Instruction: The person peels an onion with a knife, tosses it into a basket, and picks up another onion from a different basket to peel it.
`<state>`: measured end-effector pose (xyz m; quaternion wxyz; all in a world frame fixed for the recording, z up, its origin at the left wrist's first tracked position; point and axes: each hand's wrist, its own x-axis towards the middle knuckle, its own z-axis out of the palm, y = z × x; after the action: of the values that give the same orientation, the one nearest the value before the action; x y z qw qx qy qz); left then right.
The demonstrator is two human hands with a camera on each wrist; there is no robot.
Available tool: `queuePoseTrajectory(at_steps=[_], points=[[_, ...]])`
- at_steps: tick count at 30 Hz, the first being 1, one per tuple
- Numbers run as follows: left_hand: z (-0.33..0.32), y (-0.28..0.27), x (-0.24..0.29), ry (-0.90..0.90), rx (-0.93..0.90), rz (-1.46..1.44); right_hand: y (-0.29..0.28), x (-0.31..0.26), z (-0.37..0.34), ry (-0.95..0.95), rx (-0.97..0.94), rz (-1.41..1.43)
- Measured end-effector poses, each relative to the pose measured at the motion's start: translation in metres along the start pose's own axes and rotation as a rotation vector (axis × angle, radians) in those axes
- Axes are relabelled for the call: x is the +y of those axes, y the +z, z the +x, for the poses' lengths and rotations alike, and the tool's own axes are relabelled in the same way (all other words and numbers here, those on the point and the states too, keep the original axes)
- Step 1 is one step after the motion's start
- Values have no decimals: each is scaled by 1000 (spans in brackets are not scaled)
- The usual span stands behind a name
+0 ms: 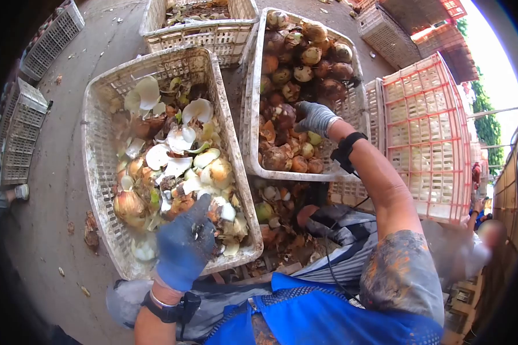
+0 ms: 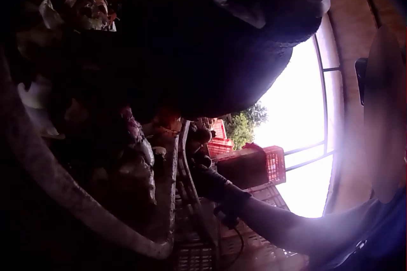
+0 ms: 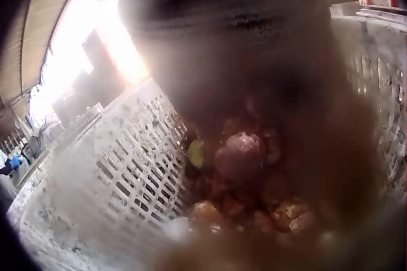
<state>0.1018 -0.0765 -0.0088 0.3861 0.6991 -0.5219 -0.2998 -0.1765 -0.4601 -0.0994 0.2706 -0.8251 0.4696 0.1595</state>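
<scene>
The left hand (image 1: pixel 184 244), in a blue and dark glove, is over the near end of a dirty white crate (image 1: pixel 236 144) of onion peels (image 1: pixel 178 138) and onions. Its fingers are bent, but whether they hold anything cannot be seen; in the left wrist view the hand (image 2: pixel 222 42) is a dark shape. In a grey glove, the right hand (image 1: pixel 316 119) reaches into a second white crate (image 1: pixel 360 115) with its fingers apart beside a dark red onion (image 1: pixel 282 116). In the right wrist view this hand (image 3: pixel 254 48) is blurred above an onion (image 3: pixel 238 155).
Behind the two crates is another white crate (image 1: pixel 204 37) with scraps. Stacked red and white crates (image 1: pixel 426 138) stand at the right, and grey crates (image 1: pixel 26 132) at the left. Peels lie on the ground between the person's legs. Another person (image 1: pixel 480 221) is at the far right.
</scene>
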Motion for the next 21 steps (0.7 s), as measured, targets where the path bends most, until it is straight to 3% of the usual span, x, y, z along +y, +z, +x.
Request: queuePoseTrajectory(at_steps=[2,4,6,8,11,15,17,18,20,21], points=[[7,1,0,-11,-37,36,6,-15,9,15,77,-12],[15,3,-1,59,-53,80,13,-31,22,76,-20,-1],[18,6,-7,30,-85,83,34,-33,37,82,120,-93],[23,6,-7,19,-118,112,37,-38,55,128,100,-55],[27,8,-11,8,-116,77,27,-41,69,222,15,133],[26,1,-10,5,-111,68,43,-2,65,259,2,337],[23,1,-9,-30,-83,-25,25,-9,29,116,-41,926],[21,0,-6,-66,-60,-114,19,-9,15,109,-28,916],[17,-9,5,-127,-107,-124,5,-11,-15,-510,161,594],[15,-9,9,-98,-50,-185,-7,-28,-37,-523,178,580]])
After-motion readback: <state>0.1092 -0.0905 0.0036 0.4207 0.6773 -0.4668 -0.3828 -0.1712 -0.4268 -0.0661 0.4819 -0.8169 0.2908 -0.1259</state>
